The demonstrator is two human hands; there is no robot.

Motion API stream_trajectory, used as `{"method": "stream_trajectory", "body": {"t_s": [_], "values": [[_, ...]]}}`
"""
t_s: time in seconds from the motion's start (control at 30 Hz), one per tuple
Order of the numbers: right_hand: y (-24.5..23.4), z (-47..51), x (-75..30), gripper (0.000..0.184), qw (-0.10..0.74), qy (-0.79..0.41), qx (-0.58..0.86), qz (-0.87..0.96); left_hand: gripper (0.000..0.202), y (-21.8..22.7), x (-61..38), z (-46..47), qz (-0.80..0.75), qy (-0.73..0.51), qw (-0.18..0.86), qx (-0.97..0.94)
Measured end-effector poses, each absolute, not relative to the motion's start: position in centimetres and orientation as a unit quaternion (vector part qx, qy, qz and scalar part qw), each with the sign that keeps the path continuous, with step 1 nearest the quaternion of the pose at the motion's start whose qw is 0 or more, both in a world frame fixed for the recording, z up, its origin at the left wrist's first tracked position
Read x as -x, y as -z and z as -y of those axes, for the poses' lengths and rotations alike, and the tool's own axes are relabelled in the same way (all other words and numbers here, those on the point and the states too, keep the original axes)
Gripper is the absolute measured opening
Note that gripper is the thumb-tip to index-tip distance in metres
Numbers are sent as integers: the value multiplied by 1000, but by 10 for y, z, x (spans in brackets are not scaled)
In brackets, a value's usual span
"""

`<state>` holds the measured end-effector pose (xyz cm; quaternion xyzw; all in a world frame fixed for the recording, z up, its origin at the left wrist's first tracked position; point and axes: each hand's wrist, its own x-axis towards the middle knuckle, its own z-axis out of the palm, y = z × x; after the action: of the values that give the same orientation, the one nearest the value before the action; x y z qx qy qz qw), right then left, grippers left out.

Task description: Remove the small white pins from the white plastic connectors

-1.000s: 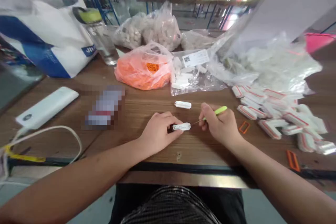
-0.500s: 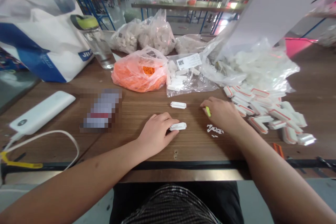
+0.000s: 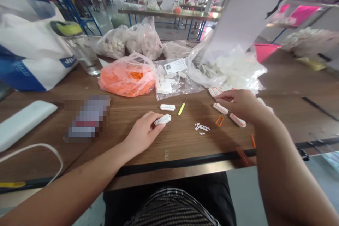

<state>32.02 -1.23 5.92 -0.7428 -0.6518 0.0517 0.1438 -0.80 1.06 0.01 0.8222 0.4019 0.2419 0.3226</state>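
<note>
left hand [image 3: 143,132], clip [image 3: 162,119], near table edge [image 3: 185,158]

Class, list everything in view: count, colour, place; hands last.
table: one, brown, under everything
tote: one, white and blue, far left
bottle: one, clear, green lid, beside tote
power bank: one, white, left edge
cable: one, white, near left
orange bag: one, centre back
clear bags: several, white pieces inside, back
held part: one, white, in left hand
loose part: one, white, beyond it
pick: one, yellow-green handle, beside loose part
bits: cluster, white, centre
frame: one, orange, by right hand
trimmed parts: several, white and orange, under right hand
left hand: grips held part
right hand: over trimmed parts
</note>
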Motion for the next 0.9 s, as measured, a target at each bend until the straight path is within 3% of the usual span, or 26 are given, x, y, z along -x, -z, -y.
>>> {"method": "stream_trajectory", "body": {"t_s": [0.23, 0.47, 0.6, 0.8, 0.9], "values": [[-41, 30, -343, 26, -6, -108, 758, 643, 27, -2, 2, -10, -370, -250, 631, -635], [-28, 29, -334, 19, -22, -74, 757, 649, 41, -6, 6, -11, -342, -251, 698, -576], [-25, 31, -331, 12, 47, -62, 747, 660, 38, 0, 7, -14, -316, -264, 742, -530], [-43, 31, -314, 11, 253, -272, 725, 580, 48, 2, 5, -10, -266, -260, 809, -455], [-49, 22, -291, 16, 336, -313, 660, 594, 53, 0, 4, -6, -257, -259, 816, -449]]}}
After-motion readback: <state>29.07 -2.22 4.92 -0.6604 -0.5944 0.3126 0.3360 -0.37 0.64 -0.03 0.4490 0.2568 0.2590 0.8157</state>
